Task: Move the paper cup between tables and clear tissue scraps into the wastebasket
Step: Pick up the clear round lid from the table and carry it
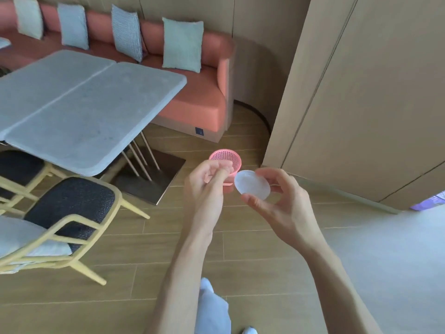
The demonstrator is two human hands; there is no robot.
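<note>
My right hand (281, 201) holds the white paper cup (251, 184) between thumb and fingers. One round end of the cup faces the camera; I cannot tell which end. The pink mesh wastebasket (227, 157) stands on the wooden floor just beyond both hands, partly hidden by them. My left hand (208, 183) hovers in front of the basket's left side, fingers curled in against the thumb. No tissue scrap shows in it. The two hands are close together without touching.
Two grey stone-topped tables (79, 104) stand pushed together at the left, with a metal base (149, 179) underneath. Yellow-framed chairs (72, 213) sit at the near left. A coral bench sofa (199, 102) with cushions lines the back wall. A wood-panelled wall (361, 104) rises at the right.
</note>
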